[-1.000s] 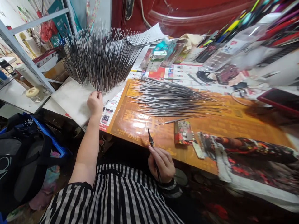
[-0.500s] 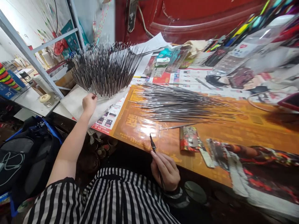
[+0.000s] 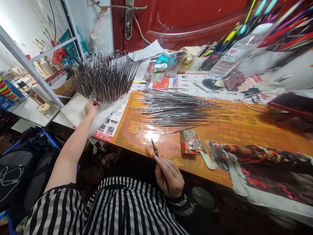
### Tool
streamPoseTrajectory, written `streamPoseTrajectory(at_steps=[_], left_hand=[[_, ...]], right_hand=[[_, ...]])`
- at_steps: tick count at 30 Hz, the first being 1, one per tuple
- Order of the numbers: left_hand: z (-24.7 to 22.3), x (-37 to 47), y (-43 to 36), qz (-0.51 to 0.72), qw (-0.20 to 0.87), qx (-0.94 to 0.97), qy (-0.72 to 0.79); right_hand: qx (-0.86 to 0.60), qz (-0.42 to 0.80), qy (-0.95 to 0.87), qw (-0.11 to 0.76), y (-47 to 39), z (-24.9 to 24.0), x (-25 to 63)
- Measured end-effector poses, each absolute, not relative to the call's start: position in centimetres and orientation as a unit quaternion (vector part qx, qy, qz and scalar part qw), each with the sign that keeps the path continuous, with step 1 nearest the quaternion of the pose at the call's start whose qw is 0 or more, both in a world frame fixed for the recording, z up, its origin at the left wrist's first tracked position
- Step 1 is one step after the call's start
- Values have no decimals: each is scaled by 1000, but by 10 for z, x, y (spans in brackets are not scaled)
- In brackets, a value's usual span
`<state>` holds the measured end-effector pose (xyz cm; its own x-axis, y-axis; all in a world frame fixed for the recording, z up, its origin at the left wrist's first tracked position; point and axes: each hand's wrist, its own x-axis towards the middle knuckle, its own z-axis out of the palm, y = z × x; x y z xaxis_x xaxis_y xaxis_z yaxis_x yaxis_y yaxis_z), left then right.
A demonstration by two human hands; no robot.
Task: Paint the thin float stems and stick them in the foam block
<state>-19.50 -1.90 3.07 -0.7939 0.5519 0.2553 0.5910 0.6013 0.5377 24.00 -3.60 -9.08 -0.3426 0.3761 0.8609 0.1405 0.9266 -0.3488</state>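
Observation:
Thin dark rods stand upright in a dense cluster (image 3: pixel 105 78) on white paper (image 3: pixel 73 109) at the left of the table. At the cluster's front edge is my left hand (image 3: pixel 91 108), its fingers pinched together; what is between them is too small to make out. My right hand (image 3: pixel 170 178) holds a dark pen-like tool (image 3: pixel 155 148) with its tip pointing up and away, near the table's front edge. Beyond it, a pile of similar rods (image 3: pixel 178 107) lies flat on the orange table top (image 3: pixel 137 137), and a single rod (image 3: pixel 179 130) lies just in front.
A small patterned box (image 3: pixel 189 142) and a crumpled cloth (image 3: pixel 238 176) lie at the right. Behind are a plastic bottle (image 3: pixel 234 54), a glass (image 3: pixel 174 67) and a dark phone-like object (image 3: pixel 293 106). A metal shelf frame (image 3: pixel 31 70) stands left, above a backpack (image 3: pixel 26 166).
The camera view has shifted slightly, so the table and its things appear further left. Both hands keep nearly the same pose, the right one still holding the tool.

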Motion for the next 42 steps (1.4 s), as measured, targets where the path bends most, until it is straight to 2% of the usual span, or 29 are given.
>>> streamPoseTrajectory(at_steps=[8, 13, 19, 26, 33, 38, 42], left_hand=[[48, -179, -29, -292, 47, -330, -897], [55, -148, -34, -314, 120, -412, -847], [55, -122, -11, -352, 163, -469, -794], [46, -133, 7, -391, 195, -471, -766], [36, -134, 3, -495, 217, -489, -684], [55, -123, -7, -523, 200, -467, -684], [70, -95, -42, -550, 172, -482, -660]], right_hand=[[-171, 208, -790, 550, -42, -81, 241], [-194, 301, -754, 551, -47, -68, 241], [-282, 517, -609, 530, -54, -55, 234], [-307, 649, -435, 543, -43, -43, 221], [-300, 682, -397, 536, -37, -43, 221], [-316, 671, -420, 523, -34, -36, 226], [-329, 607, -432, 580, -23, -22, 255]])
